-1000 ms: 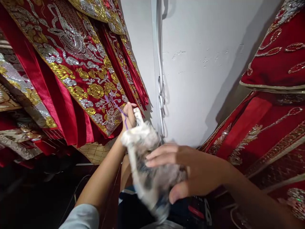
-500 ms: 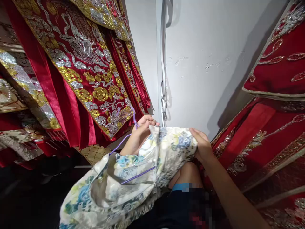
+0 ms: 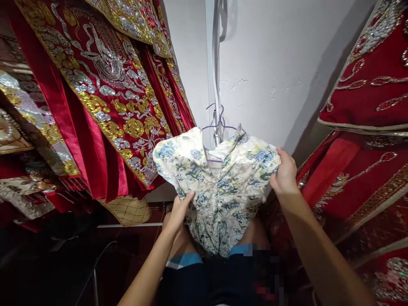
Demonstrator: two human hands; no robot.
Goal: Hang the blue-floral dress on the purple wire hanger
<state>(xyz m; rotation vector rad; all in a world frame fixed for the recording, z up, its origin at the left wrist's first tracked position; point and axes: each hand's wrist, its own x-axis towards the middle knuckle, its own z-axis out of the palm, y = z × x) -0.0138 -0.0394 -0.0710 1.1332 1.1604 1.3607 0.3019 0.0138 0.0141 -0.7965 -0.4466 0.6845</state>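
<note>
Floral garment point(image 3: 228, 187): spread out in front of the person, shoulders up, its blue, green and yellow print on a white ground; it narrows downward and its lower part hangs between the knees.
Purple hanger point(image 3: 219, 126): inside the garment, arms running out beneath the shoulders, lower bar showing through the open neckline, hook standing up above the collar. From here I can't tell whether the hook touches anything.
Left hand point(image 3: 181, 208): at the garment's side, below the armhole, thumb over the front; its fingers, mostly hidden behind, are clamped on the cloth.
Right hand point(image 3: 284, 172): out at the edge of the opposite sleeve, fingers clamped on it.
White wall point(image 3: 267, 68): straight ahead, scuffed, with a pale strip point(image 3: 211, 55) running down it behind the hook.
Left-hand rack side: a red costume point(image 3: 127, 114) thick with gold and silver embroidery, close beside the garment; a tan quilted cloth point(image 3: 129, 210) shows below it.
Right-hand rack side: another red outfit point(image 3: 347, 182), beaded, just beyond the right hand.
Person's lap: dark shorts point(image 3: 185, 284) with blue hems, knees apart, above a dark floor point(image 3: 134, 259).
</note>
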